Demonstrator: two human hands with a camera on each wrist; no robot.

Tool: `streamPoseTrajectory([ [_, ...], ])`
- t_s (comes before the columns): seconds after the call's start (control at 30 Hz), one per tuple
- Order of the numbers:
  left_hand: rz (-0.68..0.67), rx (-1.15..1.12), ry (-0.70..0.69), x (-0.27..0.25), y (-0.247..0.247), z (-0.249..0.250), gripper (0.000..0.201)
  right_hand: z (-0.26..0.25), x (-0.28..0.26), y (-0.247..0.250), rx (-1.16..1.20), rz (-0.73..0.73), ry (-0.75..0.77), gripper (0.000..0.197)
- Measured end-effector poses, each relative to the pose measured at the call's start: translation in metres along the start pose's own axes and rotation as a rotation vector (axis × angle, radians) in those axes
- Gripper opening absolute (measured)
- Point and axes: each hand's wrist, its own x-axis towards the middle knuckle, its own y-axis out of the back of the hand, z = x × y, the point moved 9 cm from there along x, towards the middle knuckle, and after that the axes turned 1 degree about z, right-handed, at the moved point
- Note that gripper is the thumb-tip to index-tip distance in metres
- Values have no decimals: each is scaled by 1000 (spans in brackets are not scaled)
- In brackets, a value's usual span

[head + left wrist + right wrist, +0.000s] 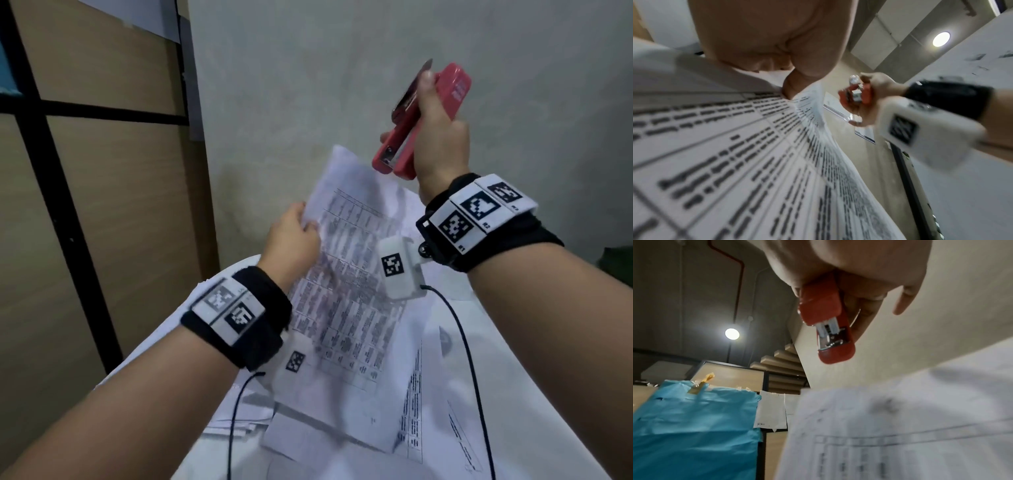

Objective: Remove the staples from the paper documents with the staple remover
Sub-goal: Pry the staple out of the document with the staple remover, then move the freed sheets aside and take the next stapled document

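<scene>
My left hand pinches the left edge of a printed paper document and holds it lifted and tilted above the table; the left wrist view shows the thumb pressed on the sheet. My right hand is raised above the paper's far corner and grips a red stapler-style staple remover, metal tongue pointing up. The right wrist view shows the red tool in my fingers with the blurred sheet below it. No staple is discernible.
More printed sheets lie spread on the white table under the lifted one. A grey wall stands close behind and a wood panel with black frame at left. Blue plastic sheeting hangs at left.
</scene>
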Motion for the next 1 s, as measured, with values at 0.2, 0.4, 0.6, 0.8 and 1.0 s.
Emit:
streamPoseTrajectory([
  [0.2,10,206,138,37,69,-28,18,29,-2,22,-253,-96,-57,38],
  [0.4,-126,597,374,50,109,-122,27,103,-27,54,-592,-309,-298,44],
  [0.6,-212,797,592,35,121,-218,25,174,-55,103,-927,-441,-533,47],
  [0.8,-203,920,701,26,116,-260,31,230,-83,155,-1184,-533,-860,51],
  [1.0,-356,841,372,38,37,-197,41,243,-92,166,-1491,-660,-859,47],
])
